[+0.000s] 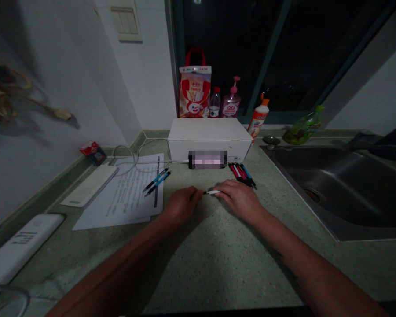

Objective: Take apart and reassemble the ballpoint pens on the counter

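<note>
Between my two hands, just above or on the speckled counter [198,255], lies a white and black pen [213,192]. My left hand [182,204] pinches its dark end with thumb and fingertips. The white end is gripped by my right hand [239,198], whose fingers are bent around it. Two blue and black pens [157,181] rest on printed sheets of paper [125,193] left of my left hand. Past my right hand sits a row of several pens [242,175] in red, white, blue and black.
Behind the hands, a phone [207,160] with a blurred screen leans at a white box [211,132], a cable attached. A steel sink [336,185] is at right. Bottles, including a pink pump bottle [231,101], line the window. A power strip [23,242] lies at left.
</note>
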Tool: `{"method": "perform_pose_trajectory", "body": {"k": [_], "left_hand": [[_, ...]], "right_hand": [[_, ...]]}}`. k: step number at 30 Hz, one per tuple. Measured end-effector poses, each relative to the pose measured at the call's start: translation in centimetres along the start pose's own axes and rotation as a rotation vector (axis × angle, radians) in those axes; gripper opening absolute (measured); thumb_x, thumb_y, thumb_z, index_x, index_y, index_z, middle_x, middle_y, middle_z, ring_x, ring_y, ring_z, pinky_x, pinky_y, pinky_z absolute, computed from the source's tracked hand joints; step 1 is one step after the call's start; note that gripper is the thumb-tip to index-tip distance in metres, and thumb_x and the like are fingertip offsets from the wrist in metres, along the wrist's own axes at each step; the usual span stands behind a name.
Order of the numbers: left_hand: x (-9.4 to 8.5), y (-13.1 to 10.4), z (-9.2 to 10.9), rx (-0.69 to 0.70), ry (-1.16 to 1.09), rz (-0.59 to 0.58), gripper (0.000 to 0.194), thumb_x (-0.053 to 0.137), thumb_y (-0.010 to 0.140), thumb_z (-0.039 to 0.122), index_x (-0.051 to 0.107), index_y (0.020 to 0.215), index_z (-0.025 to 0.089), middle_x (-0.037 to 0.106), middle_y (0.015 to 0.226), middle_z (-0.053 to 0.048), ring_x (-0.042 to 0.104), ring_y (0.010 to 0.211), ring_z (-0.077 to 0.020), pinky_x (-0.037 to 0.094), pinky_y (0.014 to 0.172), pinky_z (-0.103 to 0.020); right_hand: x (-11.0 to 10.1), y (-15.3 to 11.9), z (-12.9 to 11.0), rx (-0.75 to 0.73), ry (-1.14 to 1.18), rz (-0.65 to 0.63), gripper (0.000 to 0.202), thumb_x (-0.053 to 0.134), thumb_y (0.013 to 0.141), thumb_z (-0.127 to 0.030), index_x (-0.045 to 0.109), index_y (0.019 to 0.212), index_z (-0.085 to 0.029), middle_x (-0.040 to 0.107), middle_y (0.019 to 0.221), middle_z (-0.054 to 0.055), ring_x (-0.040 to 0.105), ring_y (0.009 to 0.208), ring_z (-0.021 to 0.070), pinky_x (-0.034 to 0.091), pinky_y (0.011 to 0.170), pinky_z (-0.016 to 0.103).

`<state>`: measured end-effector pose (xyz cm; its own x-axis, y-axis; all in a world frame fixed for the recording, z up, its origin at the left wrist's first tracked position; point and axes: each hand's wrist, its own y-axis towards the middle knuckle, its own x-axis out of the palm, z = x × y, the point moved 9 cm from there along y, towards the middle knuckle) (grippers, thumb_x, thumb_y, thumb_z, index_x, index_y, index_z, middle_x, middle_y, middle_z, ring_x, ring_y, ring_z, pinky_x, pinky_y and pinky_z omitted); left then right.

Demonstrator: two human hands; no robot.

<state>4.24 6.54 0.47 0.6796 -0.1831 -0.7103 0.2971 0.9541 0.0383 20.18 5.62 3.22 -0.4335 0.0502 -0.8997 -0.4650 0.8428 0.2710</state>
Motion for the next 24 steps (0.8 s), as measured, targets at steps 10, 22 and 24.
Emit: {"method": "perform_pose_trajectory", "body": {"k": [10, 22, 24], "left_hand": [[-1.7, 0.2, -0.6, -0.052, 0.120, 0.067, 0.019, 0.053, 0.098, 0.025, 0.069, 0.105, 0.021, 0.077, 0.097, -0.007, 0.069, 0.091, -0.0243, 0.045, 0.077, -0.033], [1.3, -0.9, 2.7, 0.292, 0.320, -0.125, 0.008, 0.063, 0.087, 0.020, 0.071, 0.089, 0.019, 0.070, 0.089, -0.005, 0.063, 0.085, -0.0224, 0.046, 0.079, -0.035], [1.4, -1.1, 2.8, 0.322, 0.338, -0.140, 0.007, 0.064, 0.085, 0.020, 0.070, 0.088, 0.019, 0.069, 0.087, -0.005, 0.062, 0.082, -0.0221, 0.046, 0.078, -0.036]], "right_hand": [[-2.1, -0.4, 3.6, 0.251, -0.125, 0.152, 0.025, 0.053, 0.103, -0.026, 0.073, 0.115, -0.019, 0.077, 0.108, 0.012, 0.071, 0.097, 0.0284, 0.051, 0.084, 0.037], [0.3, 0.0, 2.3, 0.104, 0.027, 0.087, 0.032, 0.046, 0.105, -0.020, 0.070, 0.126, -0.023, 0.071, 0.109, 0.009, 0.066, 0.105, 0.0229, 0.050, 0.092, 0.034], [1.2, 0.1, 1.6, 0.042, -0.025, 0.006, 0.031, 0.052, 0.102, -0.016, 0.073, 0.123, -0.025, 0.070, 0.104, 0.008, 0.066, 0.102, 0.0226, 0.050, 0.089, 0.034]]}}
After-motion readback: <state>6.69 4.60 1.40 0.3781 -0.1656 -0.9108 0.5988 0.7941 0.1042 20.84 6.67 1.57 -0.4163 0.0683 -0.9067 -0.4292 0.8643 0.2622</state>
